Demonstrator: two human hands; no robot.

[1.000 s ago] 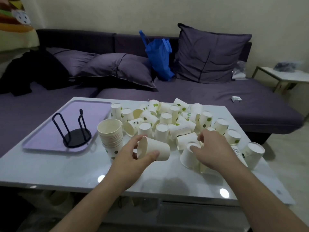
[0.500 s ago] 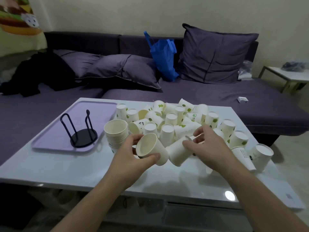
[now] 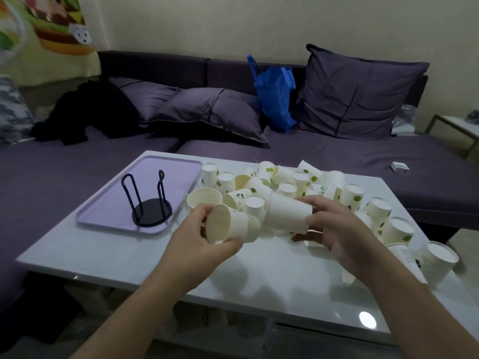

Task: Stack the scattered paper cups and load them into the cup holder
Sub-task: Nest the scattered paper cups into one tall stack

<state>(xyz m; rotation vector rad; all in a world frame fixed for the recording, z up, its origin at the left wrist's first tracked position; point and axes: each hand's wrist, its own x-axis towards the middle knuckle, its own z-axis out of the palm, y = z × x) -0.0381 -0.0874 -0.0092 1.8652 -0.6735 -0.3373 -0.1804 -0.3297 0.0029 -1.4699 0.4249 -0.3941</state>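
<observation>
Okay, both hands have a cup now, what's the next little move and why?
Probably nest them: the left hand holds a cup on its side, the right hand holds another cup just beside it, and the black cup holder stands empty.

**Materials and finishes, listed outward from the counter**

Counter: white, glossy, smooth; mirrors ceiling lights along its near edge.
Paper cups, on the counter's far half: matt off-white paper, many printed with green leaves.
Tray, on the counter's left end: lilac, smooth, satin, apparently plastic.
Cup holder, on that tray: thin black wire on a round black base, matt.
Sofa, behind the counter: purple cloth, soft, matt; cushions alike.
Bag, on the sofa: blue, matt, cloth-like.
</observation>
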